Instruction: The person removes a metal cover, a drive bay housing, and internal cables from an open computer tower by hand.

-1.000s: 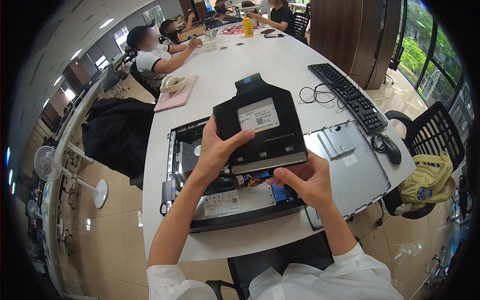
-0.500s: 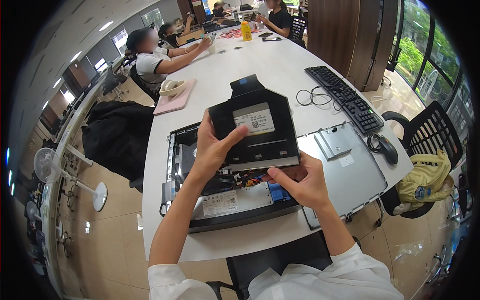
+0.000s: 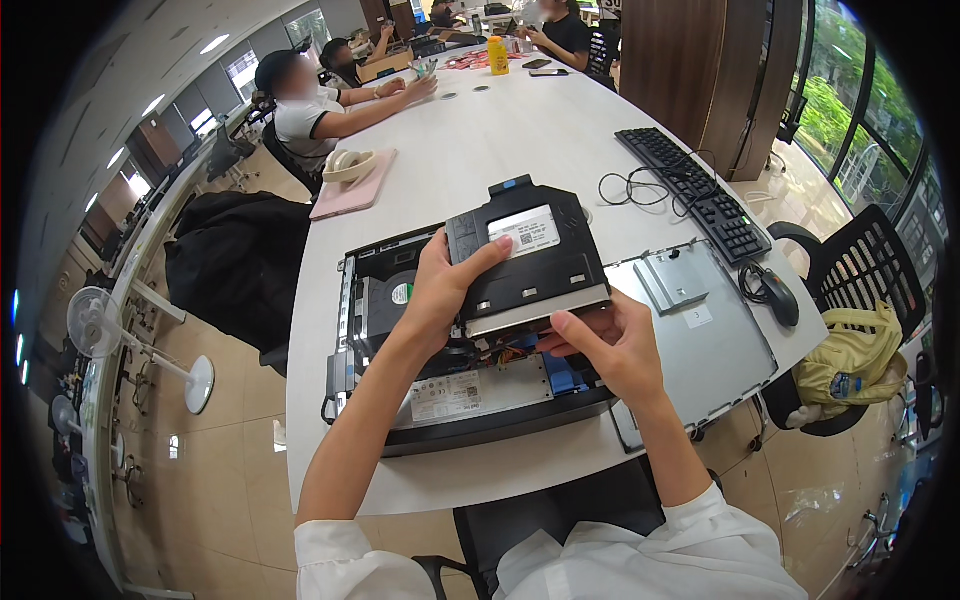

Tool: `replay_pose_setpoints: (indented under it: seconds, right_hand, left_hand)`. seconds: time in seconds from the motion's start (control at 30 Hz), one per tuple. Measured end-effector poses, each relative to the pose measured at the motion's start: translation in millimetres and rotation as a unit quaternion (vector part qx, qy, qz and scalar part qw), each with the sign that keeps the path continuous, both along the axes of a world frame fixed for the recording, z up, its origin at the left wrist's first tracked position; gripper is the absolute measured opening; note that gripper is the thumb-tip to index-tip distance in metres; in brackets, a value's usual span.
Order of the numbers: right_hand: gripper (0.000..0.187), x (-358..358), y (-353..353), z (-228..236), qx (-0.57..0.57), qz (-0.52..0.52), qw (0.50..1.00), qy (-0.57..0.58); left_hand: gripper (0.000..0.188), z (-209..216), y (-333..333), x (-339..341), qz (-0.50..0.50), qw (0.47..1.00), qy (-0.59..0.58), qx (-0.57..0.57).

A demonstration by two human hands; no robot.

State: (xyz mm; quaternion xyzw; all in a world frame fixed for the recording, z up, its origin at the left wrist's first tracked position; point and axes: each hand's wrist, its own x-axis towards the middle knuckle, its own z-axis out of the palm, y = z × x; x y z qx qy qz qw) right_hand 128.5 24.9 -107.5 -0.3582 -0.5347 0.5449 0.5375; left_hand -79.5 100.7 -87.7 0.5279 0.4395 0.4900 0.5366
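I hold a black drive caddy (image 3: 545, 270) above the open desktop computer case (image 3: 480, 437), tilted so its flat face shows. A drive with a white label (image 3: 535, 232) is visible through the caddy's window. My left hand (image 3: 447, 285) grips the left side, thumb on the face by the label and fingers hidden underneath. At the lower right corner, my right hand (image 3: 622, 355) is closed on the edge, thumb in front and fingers partly behind. Beneath, the case shows a fan (image 3: 402, 292), a silver power supply (image 3: 465, 395), a blue part (image 3: 567, 372) and coloured wires.
Right of the case lies its metal side panel (image 3: 715, 335), with a black keyboard (image 3: 700, 195) and a mouse (image 3: 772, 298) beyond. Headphones (image 3: 350, 165) rest on a pink flat case (image 3: 345, 200) at left. Other people sit farther along the table.
Both hands have moved the caddy slightly right and down, and it now lies flatter. More of the case's fan shows on the left.
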Motion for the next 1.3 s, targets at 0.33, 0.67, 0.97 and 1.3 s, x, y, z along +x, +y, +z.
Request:
replay_pose_setpoints:
  seconds: [0.33,0.67,0.97,1.3]
  right_hand:
    - [0.029,0.2,-0.8,1.8,-0.013,-0.015,0.999,-0.027]
    - [0.028,-1.7,-0.7,-3.4,0.007,-0.046,0.998,-0.041]
    - [0.027,-6.2,-4.3,-0.7,0.03,-0.025,0.998,-0.057]
    - [0.044,6.0,-6.5,-6.5,0.318,-0.152,0.928,-0.12]
  left_hand:
    - [0.058,0.0,-3.6,1.5,-0.002,1.0,0.003,-0.029]
    - [0.061,-9.7,0.0,2.0,-0.054,0.998,-0.03,-0.019]
    - [0.069,-2.5,-7.3,0.1,-0.038,0.997,-0.028,0.057]
    - [0.076,12.9,-3.8,-10.2,-0.202,0.964,-0.035,0.171]
